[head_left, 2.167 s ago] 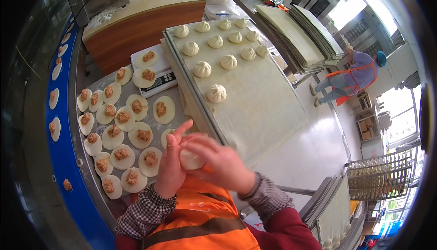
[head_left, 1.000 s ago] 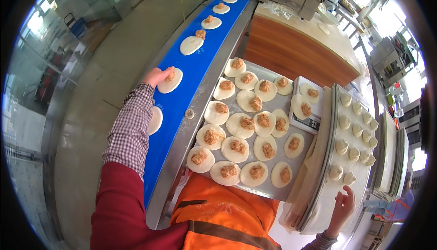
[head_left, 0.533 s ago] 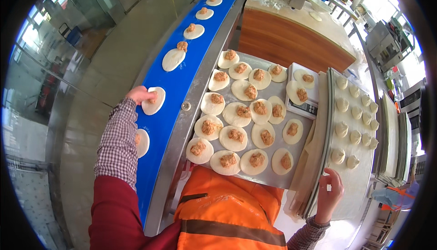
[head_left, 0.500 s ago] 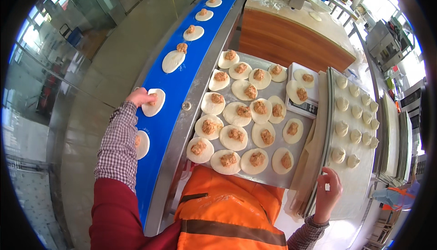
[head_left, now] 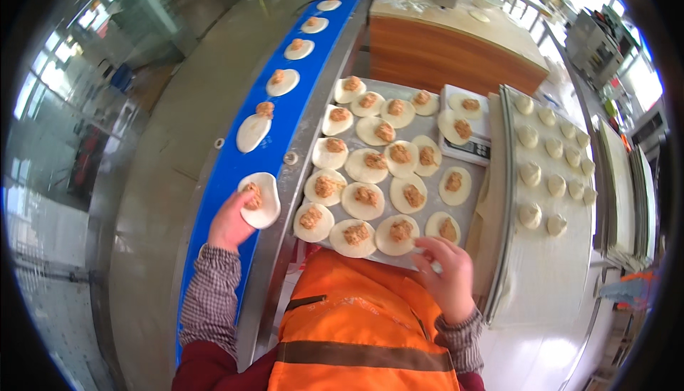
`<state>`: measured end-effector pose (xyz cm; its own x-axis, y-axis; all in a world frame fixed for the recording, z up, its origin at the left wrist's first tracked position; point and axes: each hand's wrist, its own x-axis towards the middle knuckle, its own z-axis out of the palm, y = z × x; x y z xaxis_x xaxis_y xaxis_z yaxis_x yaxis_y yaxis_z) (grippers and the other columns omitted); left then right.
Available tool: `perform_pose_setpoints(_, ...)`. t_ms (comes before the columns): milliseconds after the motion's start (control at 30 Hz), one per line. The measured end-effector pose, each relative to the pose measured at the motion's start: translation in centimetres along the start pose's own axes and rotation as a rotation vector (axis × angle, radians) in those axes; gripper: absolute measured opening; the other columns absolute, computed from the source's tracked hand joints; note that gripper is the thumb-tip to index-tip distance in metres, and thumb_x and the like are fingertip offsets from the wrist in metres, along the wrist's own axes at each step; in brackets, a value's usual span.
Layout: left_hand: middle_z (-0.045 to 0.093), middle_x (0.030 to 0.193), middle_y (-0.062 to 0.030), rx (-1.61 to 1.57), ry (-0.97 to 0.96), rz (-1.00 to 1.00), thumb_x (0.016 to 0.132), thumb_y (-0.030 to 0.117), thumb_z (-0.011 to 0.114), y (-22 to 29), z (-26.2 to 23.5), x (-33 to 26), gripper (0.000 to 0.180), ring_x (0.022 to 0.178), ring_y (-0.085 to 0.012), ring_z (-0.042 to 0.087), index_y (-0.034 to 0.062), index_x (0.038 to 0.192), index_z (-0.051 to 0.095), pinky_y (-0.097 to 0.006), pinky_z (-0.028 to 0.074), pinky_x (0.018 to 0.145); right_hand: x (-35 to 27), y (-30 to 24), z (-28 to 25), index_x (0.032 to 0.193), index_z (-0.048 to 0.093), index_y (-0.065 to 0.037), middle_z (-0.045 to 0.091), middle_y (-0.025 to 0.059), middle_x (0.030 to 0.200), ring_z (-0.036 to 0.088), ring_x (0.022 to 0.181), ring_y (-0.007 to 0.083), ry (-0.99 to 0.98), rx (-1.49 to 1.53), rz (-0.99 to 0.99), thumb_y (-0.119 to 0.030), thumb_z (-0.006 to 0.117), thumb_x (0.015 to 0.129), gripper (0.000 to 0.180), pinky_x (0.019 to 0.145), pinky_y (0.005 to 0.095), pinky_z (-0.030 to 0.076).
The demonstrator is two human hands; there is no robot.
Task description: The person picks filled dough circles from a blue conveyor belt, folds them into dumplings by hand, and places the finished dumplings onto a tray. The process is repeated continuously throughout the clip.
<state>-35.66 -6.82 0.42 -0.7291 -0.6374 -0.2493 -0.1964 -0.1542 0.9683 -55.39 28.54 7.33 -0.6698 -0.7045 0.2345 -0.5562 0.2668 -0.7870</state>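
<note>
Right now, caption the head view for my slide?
Left hand lifts a filled dough round off the blue belt; right hand at the tray's edge.

We see bright, even daylight from windows at the upper right, soft shadows, strong fisheye bending and black vignetted corners.

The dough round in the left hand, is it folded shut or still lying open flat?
Open. The dough round is spread flat in the left hand, with its filling uncovered on top.
</note>
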Motion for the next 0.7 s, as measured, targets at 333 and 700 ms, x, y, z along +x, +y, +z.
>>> perform_pose_setpoints(333,0.057,0.122,-0.0086,-0.561,-0.459,-0.313,0.09,0.016,0.061,-1.6,17.6,-5.0,0.041,0.11,-0.0205,0.057,0.0047,0.127,0.049,-0.035,0.05,0.091,1.0,4.3,3.3,0.105,0.062,0.003,0.063,0.0011,0.082,0.055,0.071,0.0056,-0.217,0.694,0.393,-0.016,0.063,0.091,0.024,0.062,0.0231,0.048)
perform_pose_setpoints(700,0.058,0.113,-0.0029,-0.085,-0.61,-0.249,0.088,0.008,0.061,-2.0,18.9,-4.1,0.039,0.1,-0.0095,0.056,0.0003,0.125,0.051,-0.023,0.046,0.086,-1.3,3.6,4.4,0.088,0.064,0.001,0.058,0.0063,0.069,0.052,0.061,0.0122,0.01,0.513,0.368,-0.007,0.071,0.078,0.014,0.057,0.0269,0.045)
